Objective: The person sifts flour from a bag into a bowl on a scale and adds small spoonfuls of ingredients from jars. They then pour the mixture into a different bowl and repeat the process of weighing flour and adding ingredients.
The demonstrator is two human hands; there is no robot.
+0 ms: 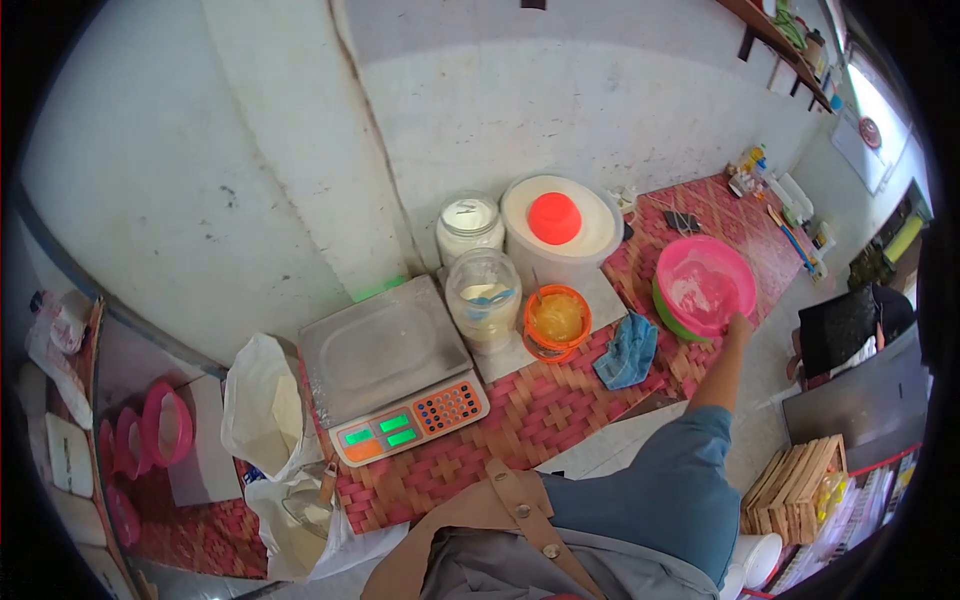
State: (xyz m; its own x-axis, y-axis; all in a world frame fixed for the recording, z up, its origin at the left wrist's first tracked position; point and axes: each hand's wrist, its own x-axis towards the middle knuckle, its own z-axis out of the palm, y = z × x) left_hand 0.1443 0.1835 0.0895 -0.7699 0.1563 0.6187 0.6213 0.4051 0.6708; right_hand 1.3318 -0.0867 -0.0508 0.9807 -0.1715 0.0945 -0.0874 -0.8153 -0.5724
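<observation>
My right hand [738,327] is at the near rim of a pink plastic bowl [720,262], closed on its edge; the fingers are partly hidden. White powder coats the inside of this bowl, and a green bowl [668,314] shows beneath it. Left of the bowl lies a crumpled blue cloth [627,352]. Next to that, an orange tub [557,318] holds a yellow paste with a utensil standing in it. A large white tub [560,215] of white powder has a red bowl [555,218] lying in it. My left hand is out of the frame.
A digital scale [385,350] with lit green displays stands on the red patterned table [530,415]. Two jars of powder, a clear jar [484,300] and another jar [470,225], stand beside it. White sacks [262,400] are at the left, a wooden crate [795,490] at the lower right.
</observation>
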